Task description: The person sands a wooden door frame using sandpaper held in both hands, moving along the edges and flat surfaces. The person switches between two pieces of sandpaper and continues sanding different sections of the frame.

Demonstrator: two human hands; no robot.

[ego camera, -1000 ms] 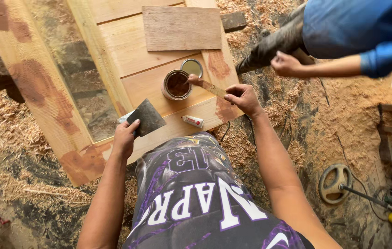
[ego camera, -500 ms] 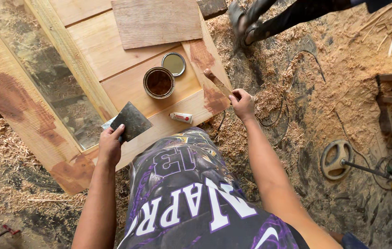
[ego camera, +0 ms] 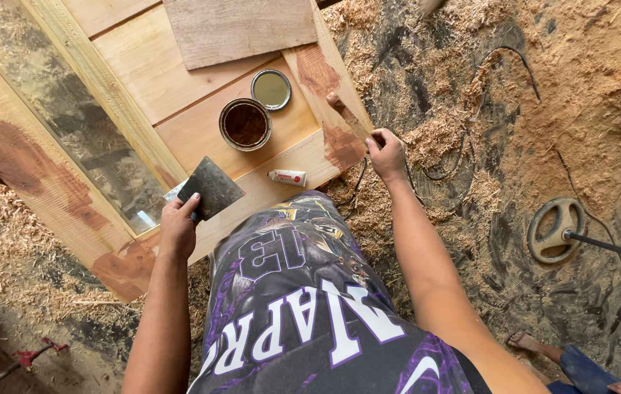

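Now right hand (ego camera: 387,152) fingers grasping the stick (ego camera: 348,115) away from the open can (ego camera: 245,124), left hand (ego camera: 178,228) still clenched on the scraper (ego camera: 212,187).

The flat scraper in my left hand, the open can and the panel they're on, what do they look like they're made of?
Scraper in the left hand: probably thin sheet metal, dull dark grey, flat and straight-edged. Can: likely metal, round with a thin rim, holding brown paste. Panel: pale unfinished wood with visible grain, with reddish-brown patches smeared on it.
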